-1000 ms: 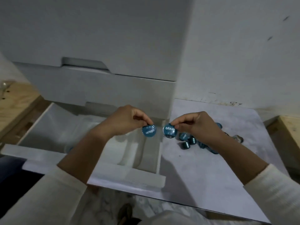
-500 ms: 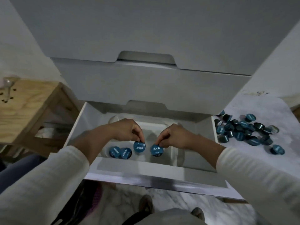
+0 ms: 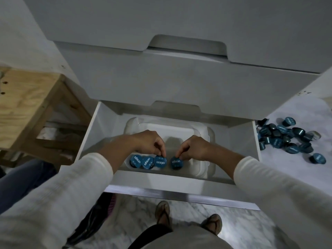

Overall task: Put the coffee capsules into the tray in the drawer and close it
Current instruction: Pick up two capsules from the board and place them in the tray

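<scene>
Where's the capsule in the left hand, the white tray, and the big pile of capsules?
Left-hand capsule (image 3: 160, 162), head view, blue foil lid.
White tray (image 3: 203, 168), head view, bare near-right corner.
Capsule pile (image 3: 283, 135), head view, pile's middle.

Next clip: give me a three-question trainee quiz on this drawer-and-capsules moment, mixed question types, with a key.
1. True or false: the left hand and the right hand each pinch a blue coffee capsule over the white tray.
2. How many capsules lie in the tray with no hand on them? A) none B) two C) five
3. Fill in: the pile of loose capsules lies on the white surface to the person's ______ of the open drawer.

Key
1. True: the left-hand capsule and the right-hand capsule are both held by the fingertips.
2. B: the two free capsules lie side by side at the tray's left end.
3. right
</scene>
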`<action>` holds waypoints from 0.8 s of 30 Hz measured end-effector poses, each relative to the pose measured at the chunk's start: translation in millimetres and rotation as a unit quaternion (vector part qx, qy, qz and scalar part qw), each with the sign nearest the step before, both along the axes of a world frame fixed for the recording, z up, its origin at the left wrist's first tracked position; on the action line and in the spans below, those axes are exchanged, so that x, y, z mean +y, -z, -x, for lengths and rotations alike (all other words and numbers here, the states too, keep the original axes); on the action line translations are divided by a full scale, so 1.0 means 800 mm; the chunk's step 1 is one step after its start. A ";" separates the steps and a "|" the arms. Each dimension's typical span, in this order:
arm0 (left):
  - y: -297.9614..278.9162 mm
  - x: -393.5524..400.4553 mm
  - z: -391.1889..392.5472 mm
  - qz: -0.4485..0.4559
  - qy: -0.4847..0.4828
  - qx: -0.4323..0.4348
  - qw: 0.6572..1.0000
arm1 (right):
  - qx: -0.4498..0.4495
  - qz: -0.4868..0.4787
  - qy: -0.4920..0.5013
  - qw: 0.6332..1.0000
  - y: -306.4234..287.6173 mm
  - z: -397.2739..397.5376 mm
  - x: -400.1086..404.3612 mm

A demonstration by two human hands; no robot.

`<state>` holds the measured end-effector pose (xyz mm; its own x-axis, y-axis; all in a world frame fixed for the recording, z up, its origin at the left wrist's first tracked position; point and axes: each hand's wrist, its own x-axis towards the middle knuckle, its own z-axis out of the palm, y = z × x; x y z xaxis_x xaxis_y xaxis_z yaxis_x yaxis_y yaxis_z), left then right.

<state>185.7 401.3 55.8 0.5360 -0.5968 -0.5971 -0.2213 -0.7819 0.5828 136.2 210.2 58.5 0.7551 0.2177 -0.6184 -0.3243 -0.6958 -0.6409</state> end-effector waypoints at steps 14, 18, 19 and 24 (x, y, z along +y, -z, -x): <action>0.004 0.002 0.003 -0.002 0.004 0.016 1.000 | 0.001 -0.008 -0.020 1.000 0.011 0.003 0.008; 0.001 0.001 0.005 -0.003 -0.011 -0.007 1.000 | -0.001 -0.020 -0.005 1.000 0.010 0.005 0.008; -0.001 0.000 0.006 -0.008 -0.012 -0.023 1.000 | -0.006 -0.017 -0.007 1.000 0.010 0.005 0.009; -0.014 -0.014 0.015 -0.066 -0.042 -0.122 0.989 | -0.132 0.099 -0.068 0.984 0.006 0.010 0.015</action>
